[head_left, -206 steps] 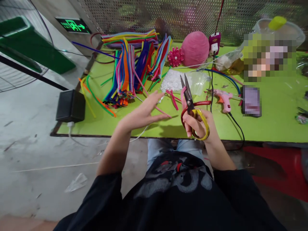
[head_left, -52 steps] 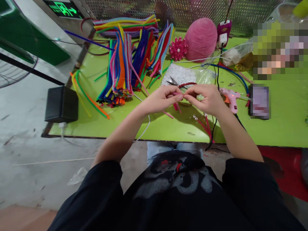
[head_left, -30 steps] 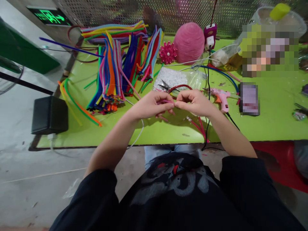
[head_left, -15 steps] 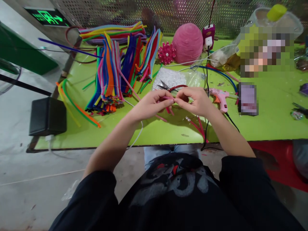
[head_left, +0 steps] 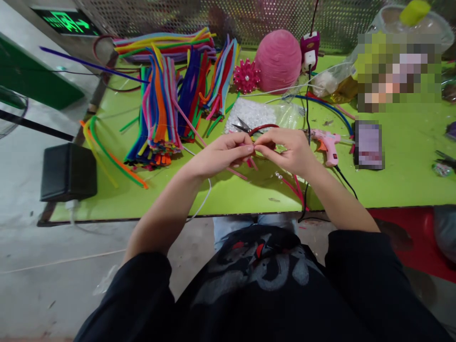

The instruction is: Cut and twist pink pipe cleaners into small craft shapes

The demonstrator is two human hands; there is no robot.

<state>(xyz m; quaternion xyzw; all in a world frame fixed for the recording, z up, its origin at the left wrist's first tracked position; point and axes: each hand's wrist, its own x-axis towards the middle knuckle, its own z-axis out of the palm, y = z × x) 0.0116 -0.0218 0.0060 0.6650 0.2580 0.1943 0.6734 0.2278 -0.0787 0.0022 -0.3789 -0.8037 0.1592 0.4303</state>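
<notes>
Pink fuzzy stick (head_left: 253, 147) is up between the two hands, over the front middle of the green table (head_left: 235, 202). Most of it is hidden by fingers.

At the far left, a black box (head_left: 68, 172) is by the table's corner. Next come some bent fuzzy sticks (head_left: 119, 159), yellow, green and orange, lying flat. Then there is a big bunch of fuzzy sticks (head_left: 160, 104) in lots of colors, with more bunches beside and behind it.

The left hand (head_left: 226, 152) is closed, with its thumb and finger pinching the pink stick. Behind it, a bag of white beads (head_left: 249, 114) lies flat, and the open blades of the scissors (head_left: 242, 126) are over the bag. A dark pink flower (head_left: 246, 76) with a white bead in its middle is farther back, right beside a big pink ball (head_left: 278, 61).

The right hand (head_left: 287, 149) has its thumb and finger pinched shut at the end of the pink stick, close to the left fingertips. It hides part of the scissors. Near the front edge lie pink stems with white beads (head_left: 290, 186). To the right is a pink glue gun (head_left: 328, 146), and then a phone (head_left: 369, 145), its screen blurry.
</notes>
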